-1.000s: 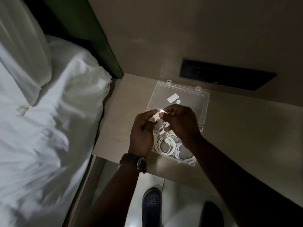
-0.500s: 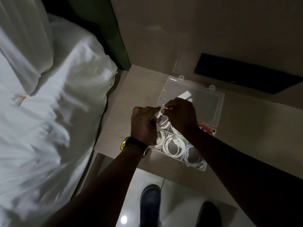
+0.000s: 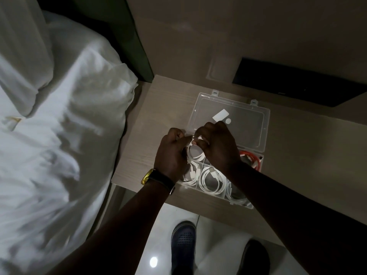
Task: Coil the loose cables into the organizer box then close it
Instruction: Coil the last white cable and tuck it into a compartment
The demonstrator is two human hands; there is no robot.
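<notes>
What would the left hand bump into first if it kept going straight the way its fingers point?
Probably the right hand: the left hand points toward it, both pinching one white cable. Depth is unclear.

Organizer box (image 3: 256, 124): clear hard plastic, smooth, faintly glossy, lid and dividers alike. White cables (image 3: 212, 180): smooth rubbery plastic sheath, satin finish. Red cable (image 3: 250, 158): looks plastic-coated, texture too small to tell. Table (image 3: 139, 147): pale wood-grain laminate, matt. Bed sheet (image 3: 65, 124): white cloth, soft, creased, matt. Floor (image 3: 158, 245): light tile, polished, glossy with a lamp reflection. Watch (image 3: 148, 176): shiny gold-toned metal case, dark matt strap. Shoe (image 3: 183, 238): dark perforated moulded rubber or plastic, matt.
</notes>
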